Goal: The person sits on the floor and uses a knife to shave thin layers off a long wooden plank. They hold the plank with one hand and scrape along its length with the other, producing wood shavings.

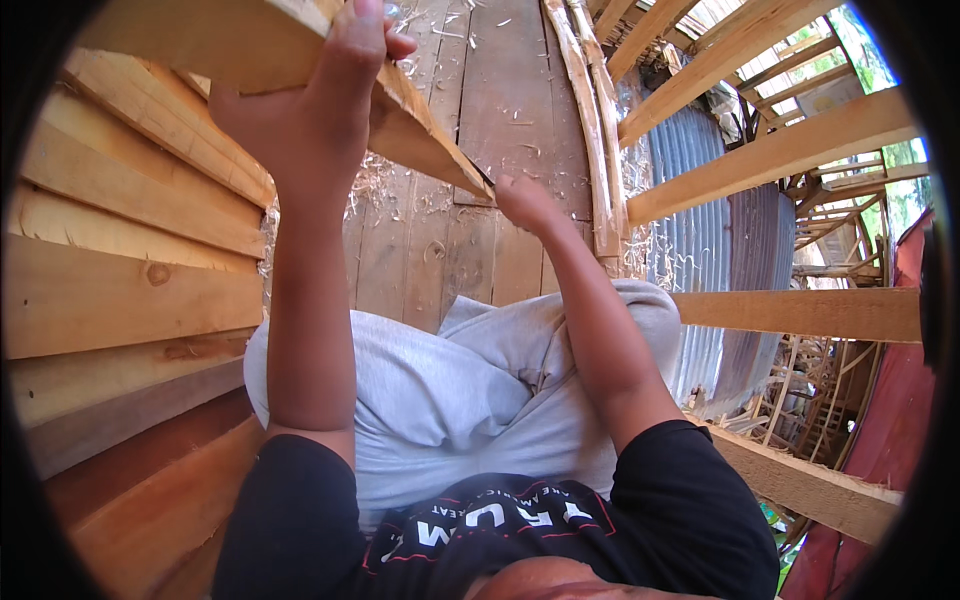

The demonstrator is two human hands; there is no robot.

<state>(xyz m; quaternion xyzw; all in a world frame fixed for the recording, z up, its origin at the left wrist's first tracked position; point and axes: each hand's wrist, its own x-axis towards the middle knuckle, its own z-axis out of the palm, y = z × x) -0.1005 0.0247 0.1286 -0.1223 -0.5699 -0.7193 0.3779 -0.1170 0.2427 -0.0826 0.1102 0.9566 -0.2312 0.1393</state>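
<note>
A pale wooden board slants from the upper left down to a narrow end near the middle of the picture. My left hand is closed around its upper part, thumb and fingertips showing along the edge. At the board's narrow end, my right hand is closed in a fist. From that fist a thin dark tool points up and left, lying close against the board's edge. Most of the tool is hidden, so its kind is unclear.
Curled wood shavings lie on the plank floor. Stacked boards form a wall at left. Two long pale poles, wooden rails and corrugated metal sheets stand at right. My grey-trousered legs are folded below.
</note>
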